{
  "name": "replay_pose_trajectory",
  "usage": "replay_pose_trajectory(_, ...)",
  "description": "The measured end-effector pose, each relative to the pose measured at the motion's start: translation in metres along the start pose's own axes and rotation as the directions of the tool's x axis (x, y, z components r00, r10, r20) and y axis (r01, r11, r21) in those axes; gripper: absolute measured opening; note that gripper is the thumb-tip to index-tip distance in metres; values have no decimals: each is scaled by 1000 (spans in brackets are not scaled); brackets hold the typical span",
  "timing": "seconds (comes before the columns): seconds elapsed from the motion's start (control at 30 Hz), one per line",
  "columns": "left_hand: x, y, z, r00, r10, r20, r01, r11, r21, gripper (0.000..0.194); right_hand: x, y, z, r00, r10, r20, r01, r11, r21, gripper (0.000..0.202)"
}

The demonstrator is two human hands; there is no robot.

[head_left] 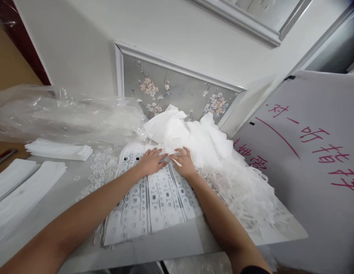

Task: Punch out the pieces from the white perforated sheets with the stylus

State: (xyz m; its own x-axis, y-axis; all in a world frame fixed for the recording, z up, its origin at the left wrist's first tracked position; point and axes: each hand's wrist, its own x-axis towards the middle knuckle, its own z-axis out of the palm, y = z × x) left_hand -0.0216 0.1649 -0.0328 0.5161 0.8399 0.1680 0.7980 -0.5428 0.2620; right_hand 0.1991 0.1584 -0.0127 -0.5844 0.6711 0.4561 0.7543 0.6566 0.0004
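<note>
White die-cut sheets point(161, 205) with rows of round and square holes lie in front of me on the table. On their far part rests my left hand point(152, 161), palm down with its fingers spread. My right hand point(183, 161) lies close beside it on the sheets, fingers apart, with a small white strip point(175, 162) against it. Just beyond both hands rises a heap of thin white sheet material point(191, 139). What lies under the palms is hidden.
Stacks of white strips point(58, 149) and small scattered cut-outs point(101, 163) are at the left of the table point(162, 245). A clear plastic bag point(71, 116) lies behind them. Tangled white scraps point(245, 190) cover the right side. A whiteboard point(308, 152) with red writing stands at the right.
</note>
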Motion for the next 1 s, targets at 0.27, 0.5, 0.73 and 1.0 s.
replay_pose_trajectory(0.27,1,-2,-1,1000,6,14,-6,1000,-23,67,-2,6,-5,928,265,-261,-242,963,116,28)
replay_pose_trajectory(0.5,-4,4,-10,994,110,2,-110,993,-30,66,-9,17,-25,852,361,-379,-230,909,348,27)
replay_pose_trajectory(0.73,-8,16,-28,949,314,30,-310,947,-88,57,-13,29,-12,904,368,-217,-265,881,393,26)
replay_pose_trajectory(1.0,-6,25,-33,951,306,-53,-309,949,-63,51,-14,33,-2,894,404,-193,-311,870,384,28)
